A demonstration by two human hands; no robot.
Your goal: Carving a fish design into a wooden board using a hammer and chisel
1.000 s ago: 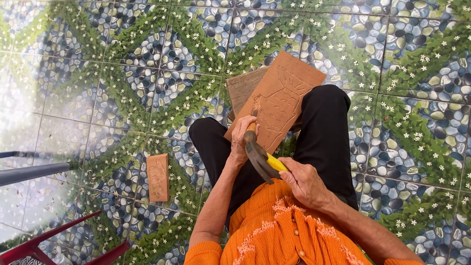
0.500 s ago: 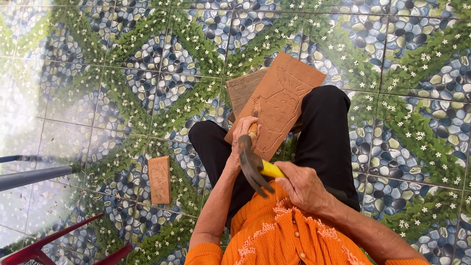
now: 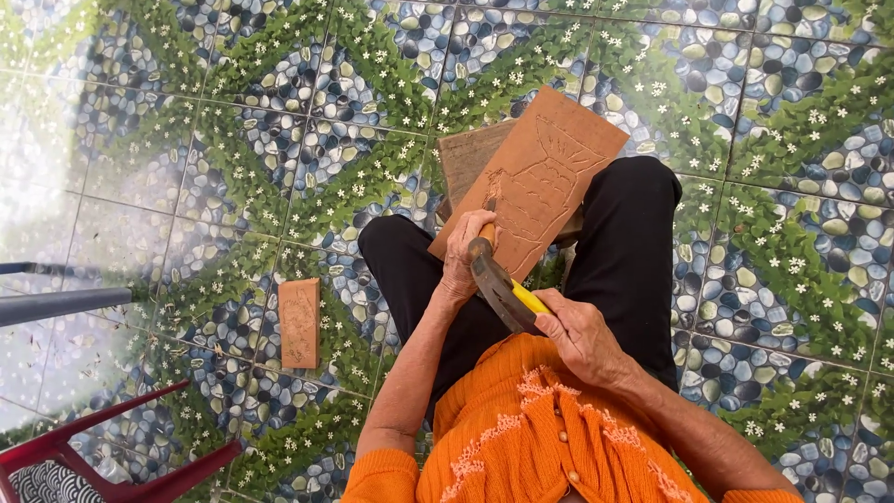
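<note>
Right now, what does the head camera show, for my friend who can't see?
A seated person's left hand holds a chisel on a carved wooden board while the right hand holds a hammer. Flowery tiled floor.

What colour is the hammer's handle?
Yellow: the hammer handle shows in the right hand, clearest in the head view.

One head-worn camera looks steeply down, close over the lap, onto the tiled floor (image 3: 233, 140).
</note>
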